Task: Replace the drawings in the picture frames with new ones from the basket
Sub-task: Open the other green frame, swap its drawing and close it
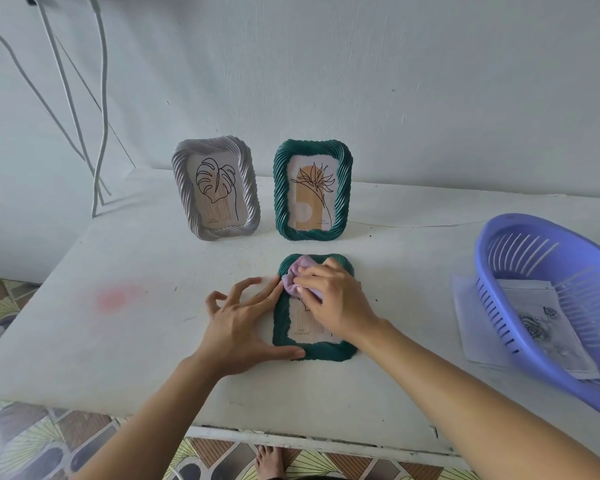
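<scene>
At lower centre, a dark green ribbed picture frame (313, 308) lay flat on the white tabletop (118, 334). The left hand (243, 323) pressed spread-fingered on its edge; the right hand (333, 299) gripped a crumpled lilac cloth (300, 277) on its glass.

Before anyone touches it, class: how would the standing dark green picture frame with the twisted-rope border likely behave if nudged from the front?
The standing dark green picture frame leans back, upright on the white table, so a nudge would probably tip it backward. It looks rigid, likely moulded. Its front may be glazed, so possibly fragile.
</scene>
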A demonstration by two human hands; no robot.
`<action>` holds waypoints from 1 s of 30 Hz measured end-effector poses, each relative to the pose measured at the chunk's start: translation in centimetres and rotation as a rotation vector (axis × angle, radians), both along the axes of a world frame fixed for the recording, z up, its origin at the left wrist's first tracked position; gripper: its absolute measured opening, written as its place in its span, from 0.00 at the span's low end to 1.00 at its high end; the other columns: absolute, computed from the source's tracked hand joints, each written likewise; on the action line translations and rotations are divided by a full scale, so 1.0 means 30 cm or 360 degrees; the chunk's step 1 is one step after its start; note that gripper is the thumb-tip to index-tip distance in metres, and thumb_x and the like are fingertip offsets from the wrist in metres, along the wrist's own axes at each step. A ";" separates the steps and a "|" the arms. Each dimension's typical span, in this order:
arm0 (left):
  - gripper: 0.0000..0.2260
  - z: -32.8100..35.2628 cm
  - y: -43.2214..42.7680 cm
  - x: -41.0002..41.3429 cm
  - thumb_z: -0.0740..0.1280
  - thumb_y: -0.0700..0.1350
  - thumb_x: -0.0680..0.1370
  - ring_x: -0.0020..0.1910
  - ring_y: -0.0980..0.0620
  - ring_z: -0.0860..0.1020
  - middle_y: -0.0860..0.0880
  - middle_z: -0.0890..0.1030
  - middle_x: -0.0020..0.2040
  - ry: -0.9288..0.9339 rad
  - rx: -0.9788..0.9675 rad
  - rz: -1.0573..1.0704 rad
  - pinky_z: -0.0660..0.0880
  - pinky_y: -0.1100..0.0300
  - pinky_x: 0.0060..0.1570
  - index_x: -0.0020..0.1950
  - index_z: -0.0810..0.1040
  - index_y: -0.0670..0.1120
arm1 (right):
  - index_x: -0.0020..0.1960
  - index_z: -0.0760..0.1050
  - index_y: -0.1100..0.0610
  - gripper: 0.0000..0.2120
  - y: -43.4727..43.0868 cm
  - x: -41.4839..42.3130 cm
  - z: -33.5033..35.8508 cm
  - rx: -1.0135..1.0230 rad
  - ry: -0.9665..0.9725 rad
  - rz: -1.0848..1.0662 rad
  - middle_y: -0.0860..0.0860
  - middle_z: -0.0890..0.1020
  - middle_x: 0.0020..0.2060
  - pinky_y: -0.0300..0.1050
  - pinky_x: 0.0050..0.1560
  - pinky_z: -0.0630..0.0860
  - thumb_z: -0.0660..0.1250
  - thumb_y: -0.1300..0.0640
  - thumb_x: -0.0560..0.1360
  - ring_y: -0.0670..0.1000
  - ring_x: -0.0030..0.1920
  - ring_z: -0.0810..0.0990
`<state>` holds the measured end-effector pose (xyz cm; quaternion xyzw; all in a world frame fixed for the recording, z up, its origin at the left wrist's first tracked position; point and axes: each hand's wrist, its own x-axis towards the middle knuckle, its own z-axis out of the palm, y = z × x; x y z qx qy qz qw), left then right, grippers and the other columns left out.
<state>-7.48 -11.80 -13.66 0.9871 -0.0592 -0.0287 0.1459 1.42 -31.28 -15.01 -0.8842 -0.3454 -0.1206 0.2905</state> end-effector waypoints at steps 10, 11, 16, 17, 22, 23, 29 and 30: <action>0.54 -0.006 0.003 0.004 0.57 0.86 0.58 0.76 0.65 0.52 0.71 0.60 0.75 -0.0014 0.0017 0.0056 0.57 0.47 0.66 0.79 0.58 0.63 | 0.51 0.85 0.55 0.08 -0.169 -0.091 0.057 -0.0156 0.0437 0.0617 0.47 0.84 0.51 0.35 0.53 0.71 0.68 0.61 0.75 0.46 0.51 0.73; 0.53 -0.006 0.003 0.005 0.57 0.86 0.58 0.76 0.65 0.51 0.71 0.59 0.75 -0.0001 0.0012 0.0050 0.56 0.46 0.67 0.79 0.57 0.63 | 0.50 0.85 0.55 0.09 -0.195 -0.078 0.066 -0.0174 0.0443 0.0609 0.47 0.84 0.50 0.38 0.52 0.72 0.68 0.62 0.74 0.47 0.51 0.74; 0.52 -0.008 0.009 0.008 0.57 0.85 0.60 0.76 0.65 0.48 0.71 0.56 0.76 0.0037 -0.0018 0.0026 0.53 0.46 0.68 0.80 0.53 0.64 | 0.50 0.86 0.54 0.08 -0.264 -0.017 0.061 -0.0203 0.0283 0.0447 0.47 0.84 0.49 0.43 0.50 0.76 0.70 0.62 0.74 0.49 0.50 0.75; 0.52 -0.008 0.008 0.009 0.57 0.85 0.60 0.76 0.64 0.48 0.71 0.57 0.76 0.0035 -0.0032 0.0022 0.53 0.46 0.68 0.80 0.54 0.64 | 0.49 0.86 0.55 0.08 -0.260 -0.004 0.053 -0.0211 0.0231 0.0399 0.48 0.84 0.49 0.44 0.49 0.76 0.70 0.62 0.74 0.49 0.49 0.74; 0.52 0.003 0.005 0.008 0.58 0.85 0.60 0.76 0.64 0.47 0.72 0.55 0.75 0.0051 -0.0048 0.0010 0.51 0.47 0.68 0.80 0.54 0.64 | 0.46 0.86 0.55 0.06 -0.170 0.076 0.029 -0.0154 -0.0015 0.0096 0.47 0.83 0.47 0.44 0.45 0.75 0.69 0.62 0.75 0.48 0.46 0.69; 0.52 0.003 0.005 0.008 0.58 0.85 0.60 0.76 0.64 0.47 0.72 0.55 0.75 0.0052 -0.0035 0.0005 0.51 0.47 0.68 0.80 0.53 0.64 | 0.45 0.86 0.55 0.06 -0.144 0.081 0.025 -0.0125 -0.0031 0.0054 0.47 0.83 0.47 0.44 0.45 0.74 0.69 0.62 0.75 0.48 0.46 0.69; 0.54 0.004 0.001 0.010 0.57 0.86 0.58 0.76 0.64 0.48 0.71 0.60 0.75 0.0057 -0.0011 0.0037 0.53 0.47 0.67 0.80 0.52 0.64 | 0.50 0.84 0.59 0.07 0.023 0.050 -0.018 0.0047 0.0033 -0.0134 0.49 0.82 0.51 0.42 0.48 0.72 0.68 0.59 0.78 0.44 0.48 0.64; 0.53 0.007 -0.001 0.009 0.57 0.86 0.58 0.76 0.64 0.48 0.72 0.59 0.75 0.0062 -0.0012 0.0029 0.54 0.47 0.66 0.79 0.50 0.66 | 0.49 0.84 0.59 0.08 0.040 0.039 -0.019 0.0053 0.0046 -0.0111 0.49 0.82 0.51 0.41 0.48 0.70 0.67 0.58 0.78 0.43 0.48 0.63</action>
